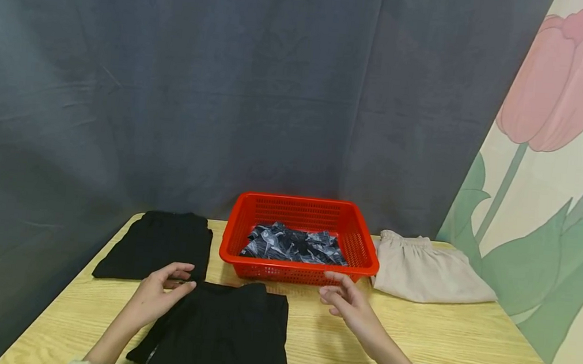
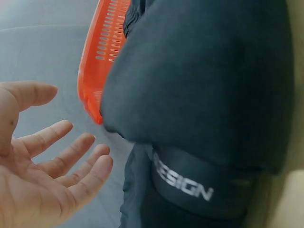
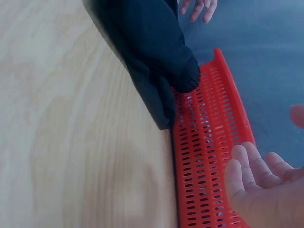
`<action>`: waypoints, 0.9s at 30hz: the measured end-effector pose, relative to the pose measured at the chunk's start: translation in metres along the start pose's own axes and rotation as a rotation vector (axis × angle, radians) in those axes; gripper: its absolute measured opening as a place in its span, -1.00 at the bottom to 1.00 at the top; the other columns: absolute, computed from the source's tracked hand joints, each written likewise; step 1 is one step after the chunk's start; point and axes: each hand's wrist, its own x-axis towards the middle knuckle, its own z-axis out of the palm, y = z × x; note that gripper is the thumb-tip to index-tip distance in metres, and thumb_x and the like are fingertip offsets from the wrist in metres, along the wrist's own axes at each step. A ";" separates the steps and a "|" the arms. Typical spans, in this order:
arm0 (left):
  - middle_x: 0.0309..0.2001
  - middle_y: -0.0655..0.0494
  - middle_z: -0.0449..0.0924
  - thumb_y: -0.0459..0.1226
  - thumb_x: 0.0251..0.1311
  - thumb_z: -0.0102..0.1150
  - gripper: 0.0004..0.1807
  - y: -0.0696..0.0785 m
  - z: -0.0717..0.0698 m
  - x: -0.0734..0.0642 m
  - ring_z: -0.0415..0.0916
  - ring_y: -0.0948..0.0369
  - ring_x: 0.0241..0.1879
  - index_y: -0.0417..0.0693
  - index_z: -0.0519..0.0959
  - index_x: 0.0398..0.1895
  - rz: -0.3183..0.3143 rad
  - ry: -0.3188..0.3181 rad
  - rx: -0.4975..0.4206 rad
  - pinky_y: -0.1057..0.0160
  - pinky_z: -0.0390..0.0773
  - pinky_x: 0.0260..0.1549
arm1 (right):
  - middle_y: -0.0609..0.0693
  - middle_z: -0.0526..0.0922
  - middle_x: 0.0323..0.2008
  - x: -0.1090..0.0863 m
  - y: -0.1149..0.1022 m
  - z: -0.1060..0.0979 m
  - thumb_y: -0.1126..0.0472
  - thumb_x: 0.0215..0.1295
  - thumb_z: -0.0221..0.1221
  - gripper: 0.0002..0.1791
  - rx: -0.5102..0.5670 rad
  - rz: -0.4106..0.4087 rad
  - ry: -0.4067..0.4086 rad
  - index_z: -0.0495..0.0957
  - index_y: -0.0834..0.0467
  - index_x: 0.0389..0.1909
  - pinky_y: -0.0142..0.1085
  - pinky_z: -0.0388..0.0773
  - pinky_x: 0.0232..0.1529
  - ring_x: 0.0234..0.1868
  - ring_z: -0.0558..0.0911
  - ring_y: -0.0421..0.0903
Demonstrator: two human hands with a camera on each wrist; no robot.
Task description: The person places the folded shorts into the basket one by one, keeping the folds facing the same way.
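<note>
1. Left hand point(image 1: 155, 297): grip spread loosely, fingers apart, just beside the near black garment point(image 1: 228, 335).
2. Right hand point(image 1: 355, 313): grip also spread, fingers slightly bent, near the red basket's point(image 1: 298, 266) front wall.
3. Near black garment lies on the tabletop point(image 1: 323, 358), in front of the basket.
4. Basket holds patterned dark cloth point(image 1: 293, 246); folded black garment point(image 1: 158, 245) left, beige garment point(image 1: 429, 272) right.
</note>
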 end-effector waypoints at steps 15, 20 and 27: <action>-0.04 -0.18 0.57 -0.29 0.20 0.30 -0.58 -0.010 -0.004 -0.011 0.59 -0.05 -0.15 -0.29 0.51 0.09 -0.077 -0.026 0.038 0.01 0.59 -0.20 | 0.14 0.56 -0.01 -0.006 0.007 0.010 0.13 0.41 0.07 -0.44 0.082 0.065 -0.036 0.22 0.31 0.32 0.06 0.43 0.06 0.04 0.50 0.20; -0.01 -0.23 0.55 -0.26 0.19 0.30 -0.56 -0.014 -0.005 -0.014 0.59 -0.10 -0.15 -0.29 0.51 0.10 -0.106 -0.043 0.039 0.00 0.59 -0.22 | 0.18 0.55 0.00 -0.008 0.009 0.014 0.13 0.41 0.06 -0.44 0.103 0.080 -0.043 0.21 0.31 0.32 0.04 0.44 0.06 0.00 0.52 0.12; 0.03 -0.31 0.51 -0.22 0.19 0.30 -0.52 -0.019 -0.006 -0.019 0.58 -0.15 -0.13 -0.27 0.49 0.13 -0.171 -0.050 0.054 -0.04 0.59 -0.23 | 0.18 0.52 0.01 -0.012 0.017 0.018 0.13 0.45 0.01 -0.44 0.143 0.103 -0.085 0.16 0.33 0.33 0.08 0.43 0.08 0.01 0.52 0.12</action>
